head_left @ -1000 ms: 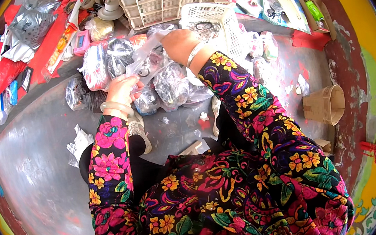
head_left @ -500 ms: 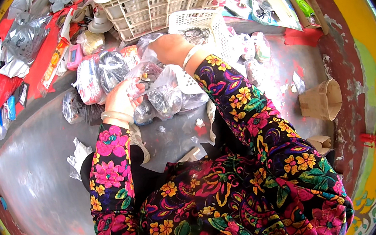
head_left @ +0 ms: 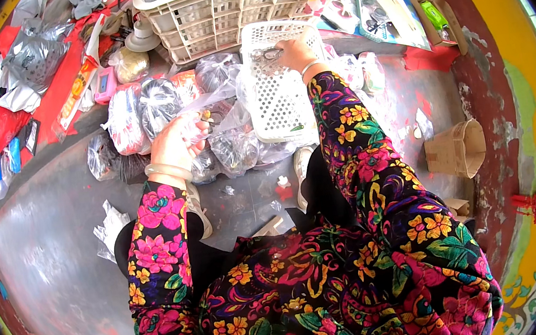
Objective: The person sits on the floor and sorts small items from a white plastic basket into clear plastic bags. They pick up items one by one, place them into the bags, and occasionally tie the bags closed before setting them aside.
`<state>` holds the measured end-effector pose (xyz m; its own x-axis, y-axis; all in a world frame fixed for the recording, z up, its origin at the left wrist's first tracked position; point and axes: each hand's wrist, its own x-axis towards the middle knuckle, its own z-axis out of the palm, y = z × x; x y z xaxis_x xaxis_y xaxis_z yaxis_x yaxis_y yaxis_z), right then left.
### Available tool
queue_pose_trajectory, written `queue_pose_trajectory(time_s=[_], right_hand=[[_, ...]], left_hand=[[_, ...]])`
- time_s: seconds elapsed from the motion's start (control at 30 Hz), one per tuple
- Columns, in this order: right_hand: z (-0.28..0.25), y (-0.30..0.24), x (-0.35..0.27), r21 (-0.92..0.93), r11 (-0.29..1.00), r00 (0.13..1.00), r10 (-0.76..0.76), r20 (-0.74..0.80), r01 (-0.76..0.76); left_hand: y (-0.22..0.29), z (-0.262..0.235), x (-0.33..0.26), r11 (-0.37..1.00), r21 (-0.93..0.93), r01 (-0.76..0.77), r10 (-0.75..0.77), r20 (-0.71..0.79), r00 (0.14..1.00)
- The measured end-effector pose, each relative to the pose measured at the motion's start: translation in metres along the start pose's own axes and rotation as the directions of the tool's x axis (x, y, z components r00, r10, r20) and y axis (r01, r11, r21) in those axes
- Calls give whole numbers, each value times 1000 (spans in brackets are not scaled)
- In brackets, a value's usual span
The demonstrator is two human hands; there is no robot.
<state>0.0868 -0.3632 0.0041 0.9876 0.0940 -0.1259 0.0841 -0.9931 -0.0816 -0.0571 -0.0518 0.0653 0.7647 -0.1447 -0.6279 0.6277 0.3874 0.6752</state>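
Note:
My left hand (head_left: 177, 140) is closed around the gathered clear plastic bag (head_left: 211, 99), whose film stretches toward the white basket. Small brassy and dark pieces (head_left: 208, 118) show at its fingertips. My right hand (head_left: 297, 54) reaches into the far end of the white perforated basket (head_left: 277, 109), fingers bent down on dark metal loop-shaped pieces (head_left: 269, 53). Its fingertips are partly hidden, so what they pinch is unclear. Tied plastic bags of dark goods (head_left: 158, 104) crowd together left of the basket, with more filled bags (head_left: 236, 150) just below my left hand.
A large cream crate (head_left: 229, 15) stands behind the basket. On the left, a red sheet (head_left: 65, 92) carries bags and small goods. To the right are a cardboard box (head_left: 456, 149) and an open carton (head_left: 441, 25) holding a green packet. My shoes (head_left: 304, 170) are just below the bags.
My right hand has moved away from the plastic bag, rightward into the basket. The basket now lies uncovered by my arm. My left hand keeps its hold on the bag.

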Motion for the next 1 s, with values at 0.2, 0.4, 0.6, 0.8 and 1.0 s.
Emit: queue_pose_trajectory(time_s=[0.2,0.4,0.6,0.8,1.0], right_hand=[[26,0,-11,87,991,994,100,39,-103],[15,7,-14,-102,995,965,27,262,0],[-13,24,-8,107,994,971,-58,232,34],[34,30,-11,118,992,997,45,56,-51],[34,14,-10,167,981,991,117,-72,-103]], left_hand=[[0,-1,0,1000,2,0,0,-2,1000],[0,-1,0,1000,-3,10,-9,26,1000],[0,-6,-3,1000,-5,2,-2,26,1000],[-1,-3,-1,1000,3,17,-17,58,998],[2,-5,-5,1000,15,16,-17,57,998]])
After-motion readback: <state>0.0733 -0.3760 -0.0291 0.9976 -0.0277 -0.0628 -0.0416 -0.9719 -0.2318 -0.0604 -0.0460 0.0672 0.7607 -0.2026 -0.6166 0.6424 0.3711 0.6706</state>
